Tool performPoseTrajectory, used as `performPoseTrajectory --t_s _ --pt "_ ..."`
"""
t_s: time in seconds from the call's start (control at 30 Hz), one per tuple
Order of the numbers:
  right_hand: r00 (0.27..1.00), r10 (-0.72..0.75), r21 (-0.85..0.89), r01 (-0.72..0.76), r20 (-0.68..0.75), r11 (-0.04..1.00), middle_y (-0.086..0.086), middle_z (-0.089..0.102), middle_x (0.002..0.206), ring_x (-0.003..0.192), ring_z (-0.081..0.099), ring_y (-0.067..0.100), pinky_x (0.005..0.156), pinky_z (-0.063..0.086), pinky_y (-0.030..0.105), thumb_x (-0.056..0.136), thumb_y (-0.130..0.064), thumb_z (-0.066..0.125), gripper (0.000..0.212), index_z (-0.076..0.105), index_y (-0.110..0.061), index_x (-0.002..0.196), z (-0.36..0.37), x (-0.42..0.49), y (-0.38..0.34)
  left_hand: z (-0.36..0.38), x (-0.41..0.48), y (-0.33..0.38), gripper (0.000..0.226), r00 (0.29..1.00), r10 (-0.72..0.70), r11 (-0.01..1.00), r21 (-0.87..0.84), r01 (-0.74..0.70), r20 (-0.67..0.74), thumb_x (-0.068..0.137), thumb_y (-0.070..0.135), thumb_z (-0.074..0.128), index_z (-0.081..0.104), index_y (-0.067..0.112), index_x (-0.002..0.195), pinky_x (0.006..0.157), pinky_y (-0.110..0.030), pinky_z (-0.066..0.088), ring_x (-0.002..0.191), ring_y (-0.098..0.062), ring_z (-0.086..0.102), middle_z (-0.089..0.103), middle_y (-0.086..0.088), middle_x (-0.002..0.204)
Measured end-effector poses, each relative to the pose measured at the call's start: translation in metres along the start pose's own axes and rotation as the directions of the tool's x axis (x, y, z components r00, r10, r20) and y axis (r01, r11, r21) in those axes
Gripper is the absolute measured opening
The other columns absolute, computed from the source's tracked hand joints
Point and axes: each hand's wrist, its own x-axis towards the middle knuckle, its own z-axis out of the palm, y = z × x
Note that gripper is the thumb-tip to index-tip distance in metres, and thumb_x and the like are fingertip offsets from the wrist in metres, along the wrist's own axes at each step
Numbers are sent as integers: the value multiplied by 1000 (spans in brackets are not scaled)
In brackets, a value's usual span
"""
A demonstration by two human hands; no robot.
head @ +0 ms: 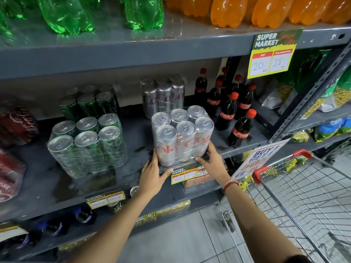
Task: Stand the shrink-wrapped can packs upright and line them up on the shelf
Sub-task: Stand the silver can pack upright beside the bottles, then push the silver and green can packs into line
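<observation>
Both arms outstretched, left hand and right hand gripping

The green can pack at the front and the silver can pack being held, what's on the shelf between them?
Nothing: in the head view, bare grey shelf separates the green can pack from the silver can pack.

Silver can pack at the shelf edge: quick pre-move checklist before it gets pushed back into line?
1. Silver can pack upright, tops up: ok.
2. Left hand and right hand on its lower corners: ok.
3. Fully on the shelf: not ok, base sits at the front lip.
4. Lined up with the green can pack: cannot tell.
5. Path back to the rear silver pack clear: ok.
6. Clearance from the cola bottles: ok, a gap shows.
</observation>
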Motion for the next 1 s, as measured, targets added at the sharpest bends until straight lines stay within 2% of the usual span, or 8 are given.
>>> performPoseTrajectory --t_s 0.2,0.33,0.4,0.5,0.77,0.83,0.9,1.0 --pt "999 -3 -32 1 -41 999 -25 58 114 104 56 -14 91 47 15 79 -5 72 77 33 -44 132 3 -4 0 0 -4 3 93 996 29 1000 3 -29 -88 83 49 62 12 11 151 107 -45 38 130 -34 46 46 -13 146" --pt "994 -28 -51 23 -104 998 -13 60 120 114 57 5 96 46 25 79 -10 73 75 34 -33 138 8 -11 2 2 -7 3 90 990 15 1000 9 -14 -139 81 47 64 18 11 150 101 -42 43 120 -33 54 57 -16 133" --pt "992 -38 -75 29 -120 997 -17 60 116 109 57 -2 93 48 22 78 -12 74 73 36 -35 136 8 -13 1 4 -8 3 88 985 -13 1000 17 16 -171 81 47 65 21 13 149 98 -42 44 116 -33 56 61 -16 127" --pt "991 -50 -89 39 -124 995 -27 58 111 102 56 -17 85 47 7 77 -12 75 73 38 -51 126 4 -15 0 6 -9 3 86 979 -21 999 21 26 -204 79 48 65 26 15 148 90 -42 47 110 -34 59 66 -16 118" --pt "993 -34 -90 24 -112 996 -19 60 118 107 54 -15 88 41 2 77 -16 76 74 37 -32 138 3 -16 3 12 -13 1 80 952 20 1000 10 -18 -306 78 48 67 38 10 142 80 -41 52 98 -34 65 71 -16 103" --pt "993 -23 -94 12 -118 996 -12 60 123 112 54 -4 93 42 9 77 -16 76 75 36 -27 140 3 -17 0 11 -12 1 80 957 11 1000 -23 -18 -289 78 47 68 36 13 143 83 -42 51 100 -34 64 70 -15 108" --pt "983 -23 -92 6 -182 996 -5 59 127 117 54 8 98 43 22 77 -14 76 73 38 -23 140 9 -23 -4 8 -11 0 79 967 -2 997 -71 -17 -254 79 43 69 35 15 144 87 -41 50 106 -32 63 68 -14 116" --pt "905 6 -75 -42 -424 996 10 57 132 122 52 25 104 42 41 80 -9 73 62 46 -9 135 36 -41 -11 -3 -15 -4 67 969 0 966 -251 -64 -246 81 30 70 43 12 139 97 -38 48 117 -25 59 62 -10 130"
